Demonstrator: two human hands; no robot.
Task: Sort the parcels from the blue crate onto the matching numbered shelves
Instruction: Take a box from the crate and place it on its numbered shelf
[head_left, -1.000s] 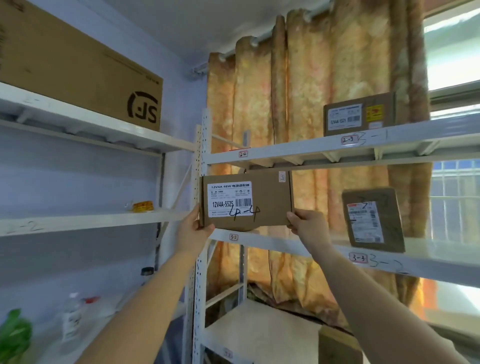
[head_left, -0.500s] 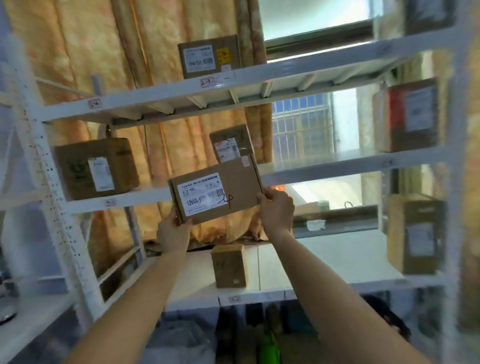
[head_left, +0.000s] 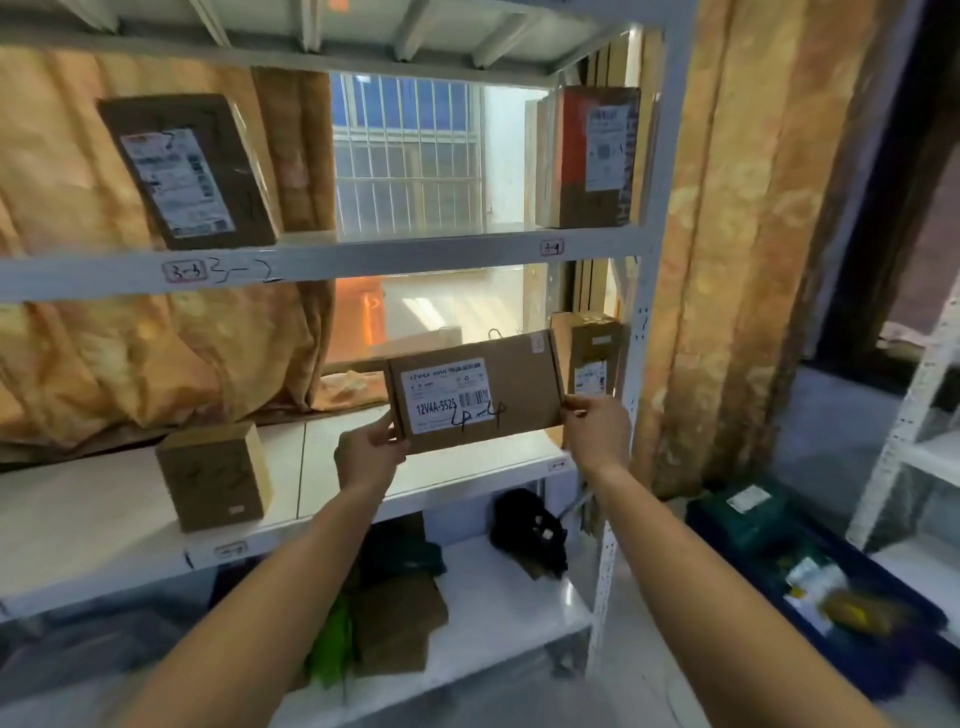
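I hold a flat brown parcel (head_left: 511, 387) with a white label and a handwritten "4-4" in front of the white rack. My left hand (head_left: 366, 454) grips its lower left corner and my right hand (head_left: 595, 428) grips its right edge. It hangs tilted just above the right end of a white shelf (head_left: 467, 470). The blue crate (head_left: 810, 587) sits on the floor at the lower right with several items inside.
A small brown box (head_left: 215, 478) stands on the same shelf at the left. An upright parcel (head_left: 592, 358) stands behind my right hand. Above, the shelf marked "3-2" (head_left: 332, 260) carries a leaning parcel (head_left: 189, 169) and a red-brown one (head_left: 595, 156). Bags lie on the bottom shelf.
My view has swung right and down along the rack. Both hands have carried the parcel down from the upper shelves to the right end of a lower shelf.
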